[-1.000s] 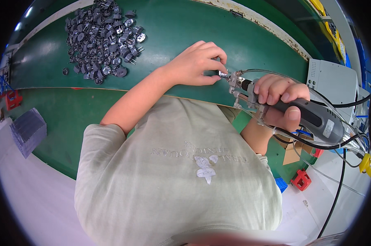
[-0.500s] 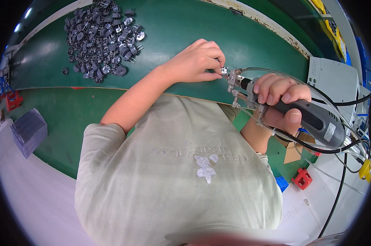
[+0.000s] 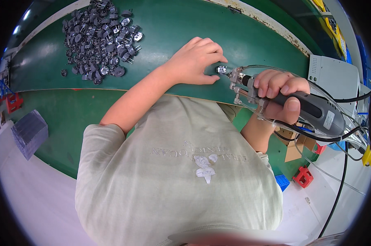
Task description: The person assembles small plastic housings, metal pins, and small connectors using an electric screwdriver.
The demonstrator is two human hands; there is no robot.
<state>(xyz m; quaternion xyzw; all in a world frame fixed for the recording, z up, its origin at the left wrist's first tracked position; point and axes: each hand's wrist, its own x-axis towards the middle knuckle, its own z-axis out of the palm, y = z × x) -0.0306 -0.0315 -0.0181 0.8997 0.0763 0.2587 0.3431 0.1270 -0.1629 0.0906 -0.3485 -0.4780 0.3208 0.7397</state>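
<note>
My right hand (image 3: 285, 87) is wrapped round a dark grey electric screwdriver (image 3: 323, 115), held sideways over the table with its metal nose pointing left. A clear tube and a metal bracket run along that nose. Right at the tip is a small round plug part (image 3: 221, 70) with a shiny face. My left hand (image 3: 198, 62) is open beside it, thumb and forefinger spread to either side of the part, with a visible gap. Whether the tip grips the part or only touches it, I cannot tell.
A heap of black and silvery plug parts with metal pins (image 3: 97, 41) lies at the left of the green table (image 3: 165, 24); one loose part (image 3: 64, 72) sits apart. A grey box-shaped device (image 3: 331, 74) stands at right, with cables and tubes running near the screwdriver.
My left thumb and fingers have parted from the small plug part, which now shows fully at the screwdriver's tip. The screwdriver has shifted very slightly.
</note>
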